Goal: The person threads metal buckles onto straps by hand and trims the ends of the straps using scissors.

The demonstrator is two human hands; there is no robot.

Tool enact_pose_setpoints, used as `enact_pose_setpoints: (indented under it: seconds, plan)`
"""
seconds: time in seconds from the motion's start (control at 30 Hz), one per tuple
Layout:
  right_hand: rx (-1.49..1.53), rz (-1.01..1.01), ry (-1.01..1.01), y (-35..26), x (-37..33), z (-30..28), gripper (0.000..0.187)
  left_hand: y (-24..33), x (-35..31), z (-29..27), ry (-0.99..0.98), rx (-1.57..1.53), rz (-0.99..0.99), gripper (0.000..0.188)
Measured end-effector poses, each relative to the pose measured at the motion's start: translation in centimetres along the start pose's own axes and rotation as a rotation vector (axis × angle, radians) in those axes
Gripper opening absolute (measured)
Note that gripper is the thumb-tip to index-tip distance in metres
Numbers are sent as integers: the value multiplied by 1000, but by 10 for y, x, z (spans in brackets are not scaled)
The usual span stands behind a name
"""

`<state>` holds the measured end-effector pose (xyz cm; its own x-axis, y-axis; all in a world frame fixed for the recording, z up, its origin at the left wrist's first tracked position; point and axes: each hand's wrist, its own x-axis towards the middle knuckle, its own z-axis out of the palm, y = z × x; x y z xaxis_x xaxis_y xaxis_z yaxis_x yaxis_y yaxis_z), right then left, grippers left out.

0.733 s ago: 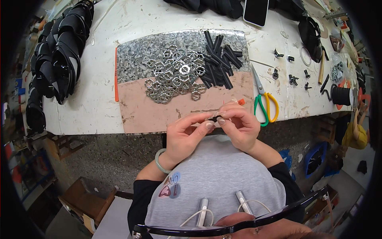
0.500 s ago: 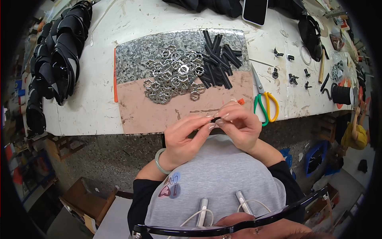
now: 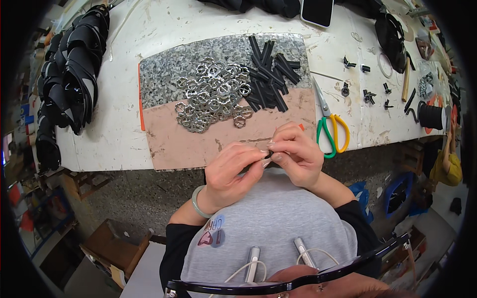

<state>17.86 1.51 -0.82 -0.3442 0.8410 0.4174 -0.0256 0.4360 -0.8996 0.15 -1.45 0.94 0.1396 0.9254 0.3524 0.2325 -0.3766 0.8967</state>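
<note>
Over the front edge of the pink-and-speckled mat (image 3: 189,146), my left hand (image 3: 233,169) and my right hand (image 3: 298,156) meet with fingertips pinched together. Between them is a small black strip (image 3: 271,154), mostly covered by the fingers; whether a metal ring is with it I cannot tell. Beyond my hands lies a heap of silver ring-shaped buckles (image 3: 213,94). To its right is a pile of short black strips (image 3: 273,74). Scissors (image 3: 332,129) with one green and one yellow handle rest right of the mat.
Several small black pieces (image 3: 367,97) are scattered on the white table (image 3: 119,129) at right, near a spool of black cord (image 3: 431,117). Stacked black items (image 3: 82,74) stand at left. A phone (image 3: 317,12) lies at the far edge. Another person (image 3: 447,166) is at far right.
My fingertips have drawn closer together, so less of the black strip shows. The view has shifted slightly; the heaps and scissors stay where they were on the table.
</note>
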Motion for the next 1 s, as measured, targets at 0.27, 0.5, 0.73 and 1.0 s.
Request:
enact_pose_setpoints:
  seconds: [0.27,0.5,0.73,1.0]
  plan:
    - [6,103,152,6,-3,-2,19,3,-1,8,-76,-364,-444,23]
    - [-171,65,40,-2,10,-8,24,-5,5,10,7,-834,-923,26]
    - [-236,-1,-95,0,12,-16,29,-15,5,9,8,-953,-990,28]
    - [-503,-337,-138,1,8,-13,27,-6,2,8,20,-670,-777,19]
